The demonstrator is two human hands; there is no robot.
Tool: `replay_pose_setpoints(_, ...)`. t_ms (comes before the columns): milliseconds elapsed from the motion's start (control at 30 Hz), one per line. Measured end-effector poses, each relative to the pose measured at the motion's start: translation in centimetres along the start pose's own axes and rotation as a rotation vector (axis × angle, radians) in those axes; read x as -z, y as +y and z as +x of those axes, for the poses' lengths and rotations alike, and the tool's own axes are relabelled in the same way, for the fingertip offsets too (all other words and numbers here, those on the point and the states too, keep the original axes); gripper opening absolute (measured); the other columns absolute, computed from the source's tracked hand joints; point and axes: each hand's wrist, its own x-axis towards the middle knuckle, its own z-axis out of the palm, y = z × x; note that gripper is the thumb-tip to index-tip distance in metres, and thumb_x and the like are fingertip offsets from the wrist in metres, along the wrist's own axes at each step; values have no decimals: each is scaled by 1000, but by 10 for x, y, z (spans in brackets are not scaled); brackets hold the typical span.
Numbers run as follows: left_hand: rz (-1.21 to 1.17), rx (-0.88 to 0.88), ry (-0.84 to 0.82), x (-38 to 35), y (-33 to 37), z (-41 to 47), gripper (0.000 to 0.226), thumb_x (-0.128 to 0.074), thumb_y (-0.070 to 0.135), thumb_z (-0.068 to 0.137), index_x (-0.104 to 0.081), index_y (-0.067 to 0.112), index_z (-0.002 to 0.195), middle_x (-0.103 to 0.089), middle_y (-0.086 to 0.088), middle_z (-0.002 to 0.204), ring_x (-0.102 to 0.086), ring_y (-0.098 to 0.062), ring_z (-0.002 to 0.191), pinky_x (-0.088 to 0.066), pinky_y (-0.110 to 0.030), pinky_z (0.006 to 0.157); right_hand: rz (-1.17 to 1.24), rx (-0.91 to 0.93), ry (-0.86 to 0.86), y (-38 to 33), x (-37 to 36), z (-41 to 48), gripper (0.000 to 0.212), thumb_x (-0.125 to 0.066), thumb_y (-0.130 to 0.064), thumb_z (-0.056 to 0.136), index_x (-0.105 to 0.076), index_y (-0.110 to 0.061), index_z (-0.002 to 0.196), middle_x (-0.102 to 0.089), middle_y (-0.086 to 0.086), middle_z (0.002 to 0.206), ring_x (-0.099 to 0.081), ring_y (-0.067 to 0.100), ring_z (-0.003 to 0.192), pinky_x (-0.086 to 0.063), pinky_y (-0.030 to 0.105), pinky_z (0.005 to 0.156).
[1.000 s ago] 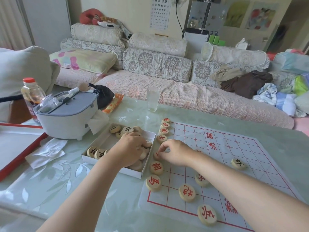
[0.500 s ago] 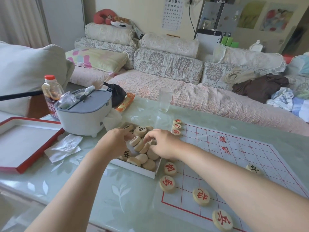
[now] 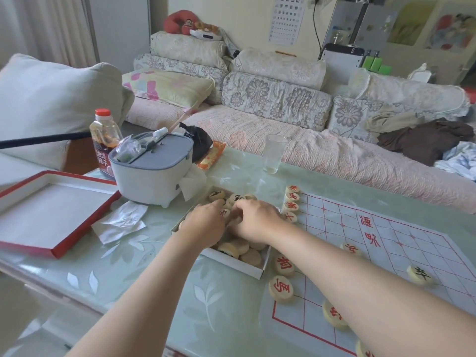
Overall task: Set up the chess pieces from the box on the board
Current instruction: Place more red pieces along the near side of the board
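A shallow white box [image 3: 246,266] of round wooden chess pieces [image 3: 233,249] sits on the glass table, just left of the paper board [image 3: 401,256] with its red grid. Both hands are down inside the box. My left hand [image 3: 206,224] lies curled over the pile. My right hand [image 3: 257,221] has its fingertips bunched among the pieces beside it. The fingers hide whether either hand grips a piece. Red-marked pieces [image 3: 291,206] line the board's left edge, two more [image 3: 281,288] sit near the box corner, and a black-marked piece [image 3: 419,274] lies further right.
A red-rimmed box lid [image 3: 54,251] lies at the left, with crumpled plastic [image 3: 121,222] beside it. A grey-lidded white appliance [image 3: 152,176], a sauce bottle [image 3: 104,140] and a drinking glass [image 3: 274,155] stand behind the box. A sofa runs along the table's far side.
My right hand left the board's left edge and went into the box beside my left hand. The camera view swung left.
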Motion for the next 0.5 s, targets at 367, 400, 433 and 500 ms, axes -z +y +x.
replay_pose_setpoints(367,51,49,6,-6,2,7,36,-48,39,92,-57,22,122,-53,-8,126,-47,-29,118,-42,-38,96,164,47,-2,15,1,-4,21,-71,-37,83,-69,-33,103,-64,-10,101,-61,15,101,-48,27,84)
replay_pose_setpoints(400,35,59,6,-5,3,6,36,-50,38,91,-57,20,121,-51,-10,125,-49,-30,115,-43,-39,96,205,49,16,17,2,-5,20,-71,-38,85,-69,-32,103,-64,-11,101,-61,14,101,-49,28,86)
replay_pose_setpoints(433,21,69,8,-3,3,6,35,-52,36,90,-57,16,119,-49,-11,124,-50,-31,113,-45,-41,95,257,41,41,19,3,-5,18,-70,-41,86,-68,-31,101,-66,-12,100,-61,12,98,-49,29,85)
replay_pose_setpoints(500,-1,85,6,0,2,5,36,-56,29,89,-56,14,122,-43,-13,123,-50,-32,110,-46,-41,94,355,-1,112,24,8,-8,19,-63,-47,91,-68,-29,92,-68,-12,85,-61,6,83,-47,28,73)
